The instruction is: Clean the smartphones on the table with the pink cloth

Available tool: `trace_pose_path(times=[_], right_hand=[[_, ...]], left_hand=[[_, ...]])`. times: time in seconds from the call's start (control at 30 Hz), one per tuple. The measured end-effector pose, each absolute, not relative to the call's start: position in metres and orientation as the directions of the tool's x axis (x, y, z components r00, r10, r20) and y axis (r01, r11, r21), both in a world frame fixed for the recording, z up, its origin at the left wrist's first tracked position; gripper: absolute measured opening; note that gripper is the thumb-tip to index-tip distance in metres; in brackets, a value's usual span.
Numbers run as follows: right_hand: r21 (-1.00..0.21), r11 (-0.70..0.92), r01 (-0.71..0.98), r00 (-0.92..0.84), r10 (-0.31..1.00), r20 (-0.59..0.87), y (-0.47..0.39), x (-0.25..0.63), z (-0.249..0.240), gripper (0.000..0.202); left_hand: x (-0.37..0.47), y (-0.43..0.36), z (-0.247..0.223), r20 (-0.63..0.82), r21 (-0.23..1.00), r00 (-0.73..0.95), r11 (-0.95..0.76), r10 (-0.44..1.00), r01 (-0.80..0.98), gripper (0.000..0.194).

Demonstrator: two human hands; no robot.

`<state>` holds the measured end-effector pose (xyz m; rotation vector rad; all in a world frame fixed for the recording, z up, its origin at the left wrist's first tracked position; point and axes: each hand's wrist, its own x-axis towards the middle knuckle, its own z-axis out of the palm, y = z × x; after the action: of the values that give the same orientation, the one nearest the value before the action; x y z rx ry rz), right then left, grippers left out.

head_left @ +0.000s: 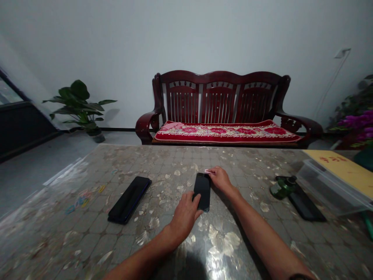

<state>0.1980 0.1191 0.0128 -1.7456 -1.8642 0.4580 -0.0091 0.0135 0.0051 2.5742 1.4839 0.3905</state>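
Observation:
A black smartphone [202, 186] lies screen up on the patterned tabletop in front of me. My left hand [184, 214] grips its lower part, fingers at the left edge and thumb near the bottom. At the phone's top right corner, my right hand [220, 179] pinches a small flat pinkish-white piece [208, 171]; what it is made of is too small to tell. The piece is at the phone's top edge, and I cannot tell whether they touch.
Left of me lies a thick black phone-like slab [129, 199], beside several coloured loops [83, 199]. To the right are a green bottle [282, 188], a dark phone [305, 204] and a clear plastic box [323, 186] under a yellow sheet [344, 167]. A wooden bench [220, 83] stands beyond.

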Motion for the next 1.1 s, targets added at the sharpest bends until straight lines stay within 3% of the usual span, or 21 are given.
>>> trace_pose_path(times=[0.17, 0.33, 0.5, 0.8, 1.1], right_hand=[[-0.600, 0.177, 0.780, -0.084, 0.980, 0.179, 0.114, 0.210, 0.012, 0.031], [-0.516, 0.236, 0.823, -0.170, 0.970, 0.174, 0.108, 0.216, 0.016, 0.030], [-0.424, 0.279, 0.862, -0.236, 0.960, 0.153, 0.105, 0.212, 0.024, 0.031], [-0.393, 0.441, 0.807, -0.404, 0.897, 0.178, 0.073, 0.220, 0.029, 0.030], [-0.316, 0.351, 0.881, -0.298, 0.932, 0.205, 0.088, 0.207, 0.030, 0.032]], left_hand=[[-0.015, 0.014, -0.004, 0.234, 0.302, 0.536, -0.585, 0.811, 0.753, 0.043], [-0.019, 0.011, -0.008, 0.283, 0.326, 0.595, -0.659, 0.752, 0.678, 0.037], [-0.020, 0.010, -0.004, 0.298, 0.308, 0.616, -0.684, 0.729, 0.661, 0.036], [-0.019, 0.013, -0.007, 0.379, 0.285, 0.628, -0.731, 0.680, 0.620, 0.026], [-0.020, 0.013, -0.006, 0.401, 0.276, 0.636, -0.749, 0.659, 0.602, 0.022]])
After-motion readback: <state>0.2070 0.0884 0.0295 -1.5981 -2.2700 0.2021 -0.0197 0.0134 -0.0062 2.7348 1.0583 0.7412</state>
